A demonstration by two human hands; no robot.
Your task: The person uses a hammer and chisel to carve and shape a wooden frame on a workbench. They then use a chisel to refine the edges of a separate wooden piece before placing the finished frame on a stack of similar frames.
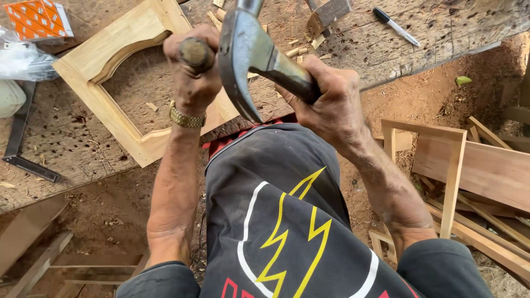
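My left hand (190, 83) is closed around a tool with a round wooden handle (196, 53), held upright over the near corner of a light wooden frame (94, 55) with a curved inner edge. A gold watch (186, 118) sits on that wrist. My right hand (326, 102) grips the handle of a steel claw hammer (243, 52). The hammer's head hangs just right of the wooden handle's top, close to the camera, claw pointing down. The tool's tip is hidden behind my hand.
The frame lies on a worn, pitted workbench (66, 138) strewn with wood chips (298, 49). A pen (395, 25), an orange box (38, 16), a plastic bag (22, 58) and a metal square (22, 149) lie on it. Wooden frames and planks (452, 165) are stacked on the dirt floor at right.
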